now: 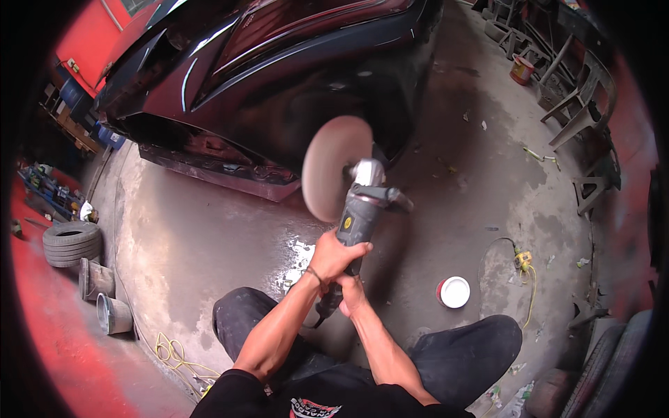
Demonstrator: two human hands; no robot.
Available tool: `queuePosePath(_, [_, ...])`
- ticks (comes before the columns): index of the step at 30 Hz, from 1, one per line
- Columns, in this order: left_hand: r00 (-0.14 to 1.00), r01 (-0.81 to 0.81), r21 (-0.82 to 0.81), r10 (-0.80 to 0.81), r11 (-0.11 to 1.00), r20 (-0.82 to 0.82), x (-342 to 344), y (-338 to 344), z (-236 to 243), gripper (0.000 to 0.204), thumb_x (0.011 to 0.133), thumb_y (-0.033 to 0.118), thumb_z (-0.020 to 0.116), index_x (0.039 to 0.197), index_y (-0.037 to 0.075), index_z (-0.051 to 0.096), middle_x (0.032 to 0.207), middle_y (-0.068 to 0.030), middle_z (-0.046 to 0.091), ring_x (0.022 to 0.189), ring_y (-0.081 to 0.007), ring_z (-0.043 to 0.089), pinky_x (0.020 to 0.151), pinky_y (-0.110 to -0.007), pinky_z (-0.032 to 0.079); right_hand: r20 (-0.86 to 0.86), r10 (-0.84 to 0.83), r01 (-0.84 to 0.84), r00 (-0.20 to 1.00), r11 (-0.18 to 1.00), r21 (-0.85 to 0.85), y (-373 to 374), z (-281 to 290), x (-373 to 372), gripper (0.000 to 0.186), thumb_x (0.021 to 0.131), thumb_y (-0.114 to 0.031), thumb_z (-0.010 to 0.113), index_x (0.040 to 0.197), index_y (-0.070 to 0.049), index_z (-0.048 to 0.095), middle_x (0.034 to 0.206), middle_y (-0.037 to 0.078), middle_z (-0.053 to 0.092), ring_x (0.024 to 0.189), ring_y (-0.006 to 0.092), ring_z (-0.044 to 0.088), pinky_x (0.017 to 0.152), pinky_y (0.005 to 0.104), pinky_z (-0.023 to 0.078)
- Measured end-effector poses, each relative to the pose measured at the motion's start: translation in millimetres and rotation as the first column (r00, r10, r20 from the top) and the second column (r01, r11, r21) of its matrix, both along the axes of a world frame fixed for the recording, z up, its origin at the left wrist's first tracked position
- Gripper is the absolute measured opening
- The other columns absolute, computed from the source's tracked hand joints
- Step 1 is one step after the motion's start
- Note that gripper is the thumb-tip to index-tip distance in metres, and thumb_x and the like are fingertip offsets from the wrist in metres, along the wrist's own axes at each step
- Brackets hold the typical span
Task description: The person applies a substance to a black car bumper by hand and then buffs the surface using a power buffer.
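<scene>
Both my hands grip a grey-and-black angle polisher (pixel 361 213). My left hand (pixel 336 255) is wrapped round its body, thumb stretched across it. Lower down, my right hand (pixel 352 295) closes round the rear grip, its fingers partly hidden. A large round buffing pad (pixel 339 167), pinkish-beige and blurred, stands on edge at the tool's head. It faces the glossy dark fender (pixel 279 111) of a car; whether pad and panel touch, I cannot tell. A side handle (pixel 398 200) sticks out to the right of the head, with no hand on it.
A white-topped tub (pixel 454 292) stands on the wet-patched concrete by my right knee. Yellow cord (pixel 533 296) trails from a yellow connector (pixel 523 261). At left are stacked tyres (pixel 72 244) and buckets (pixel 113 314); at right, a plastic chair (pixel 585 97) and leaning tyres (pixel 606 369).
</scene>
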State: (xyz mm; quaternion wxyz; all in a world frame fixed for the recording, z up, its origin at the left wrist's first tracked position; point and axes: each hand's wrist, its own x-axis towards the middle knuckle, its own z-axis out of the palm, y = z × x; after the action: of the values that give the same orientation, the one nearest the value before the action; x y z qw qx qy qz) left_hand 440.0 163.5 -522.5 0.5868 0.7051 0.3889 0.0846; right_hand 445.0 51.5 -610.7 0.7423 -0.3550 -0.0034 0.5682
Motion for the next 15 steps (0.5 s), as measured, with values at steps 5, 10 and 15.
queuePosePath(5, [0.990, -0.043, -0.294, 0.080, 0.955, 0.115, -26.3, -36.5, 0.0, 0.046, 0.088, 0.032, 0.093, 0.116, 0.000, 0.074, 0.096, -0.0089, 0.078, 0.082, -0.0172, 0.074, 0.076, -0.036, 0.062, 0.173, 0.079, -0.031, 0.982, 0.963, -0.267, -54.1, 31.5, -1.5, 0.010, 0.088, -0.008, 0.076, 0.095, -0.001, 0.072, 0.074, 0.009, 0.069, 0.059, 0.0206, 0.068, 0.055, 0.0376, 0.057])
queuePosePath(10, [0.925, 0.005, -0.676, 0.254, 0.737, 0.283, 11.0, -85.8, -29.0, 0.041, 0.095, 0.031, 0.090, 0.115, 0.001, 0.072, 0.096, -0.0091, 0.077, 0.082, -0.0183, 0.076, 0.074, -0.036, 0.064, 0.272, 0.240, -0.029, 0.932, 0.798, -0.602, -103.0, 98.8, 52.1, 0.007, 0.090, -0.006, 0.075, 0.089, 0.001, 0.071, 0.070, 0.005, 0.066, 0.055, 0.0146, 0.064, 0.051, 0.0323, 0.055])
queuePosePath(15, [0.852, 0.156, -0.862, 0.376, 0.482, 0.364, 55.5, -115.4, -36.0, 0.051, 0.098, 0.038, 0.085, 0.126, -0.001, 0.067, 0.109, -0.0146, 0.077, 0.095, -0.0235, 0.079, 0.085, -0.040, 0.067, 0.444, 0.370, 0.100, 0.816, 0.665, -0.740, -117.0, 128.8, 94.8, 0.009, 0.088, -0.007, 0.077, 0.085, 0.000, 0.071, 0.070, 0.005, 0.067, 0.053, 0.0148, 0.064, 0.046, 0.0331, 0.051])
